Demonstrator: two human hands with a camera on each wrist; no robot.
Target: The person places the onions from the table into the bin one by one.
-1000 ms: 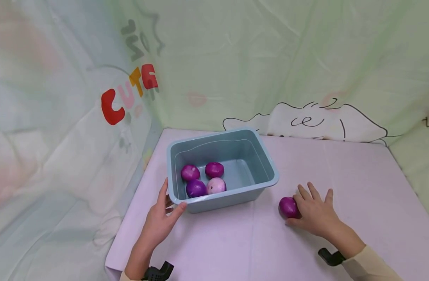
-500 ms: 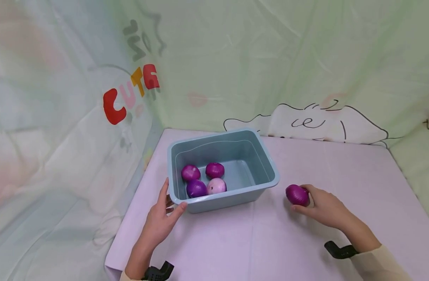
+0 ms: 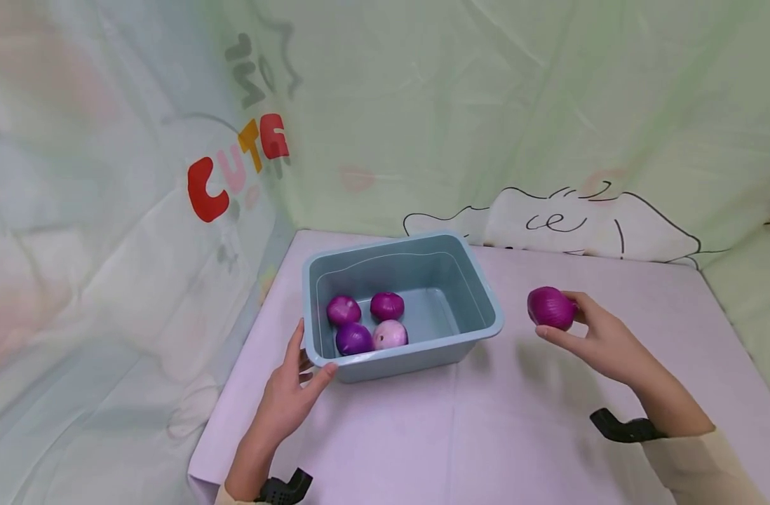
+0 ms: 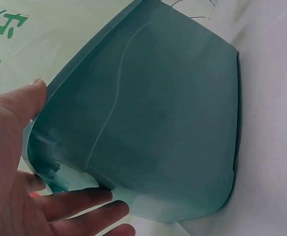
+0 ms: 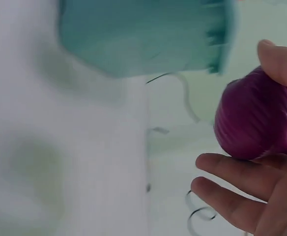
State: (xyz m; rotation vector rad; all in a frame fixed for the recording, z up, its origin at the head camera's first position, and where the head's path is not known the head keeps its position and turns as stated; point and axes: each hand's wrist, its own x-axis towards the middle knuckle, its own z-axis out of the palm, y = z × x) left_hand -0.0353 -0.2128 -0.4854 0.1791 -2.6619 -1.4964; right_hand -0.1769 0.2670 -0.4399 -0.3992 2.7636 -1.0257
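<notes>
A purple onion (image 3: 550,308) is held up off the table by my right hand (image 3: 612,344), gripped between thumb and fingers. The right wrist view shows the same onion (image 5: 256,118) against the thumb, with two fingers stretched out below it. My left hand (image 3: 287,396) grips the near left corner of a blue-grey plastic tub (image 3: 416,358). In the left wrist view its thumb (image 4: 28,101) lies at the tub's rim and the fingers reach along the outer wall. Several onions sit together in the tub's left half, one of them pale pink (image 3: 390,334).
The tub stands on a table with a pale lilac cloth (image 3: 410,442). Printed fabric curtains (image 3: 385,126) enclose the table at the back and sides. A black wrist camera mount (image 3: 625,426) is on the right forearm, another (image 3: 287,487) on the left.
My right hand has taken hold of the onion on the table and lifted it up, slightly away and to the right. The left hand and the tub have stayed in place.
</notes>
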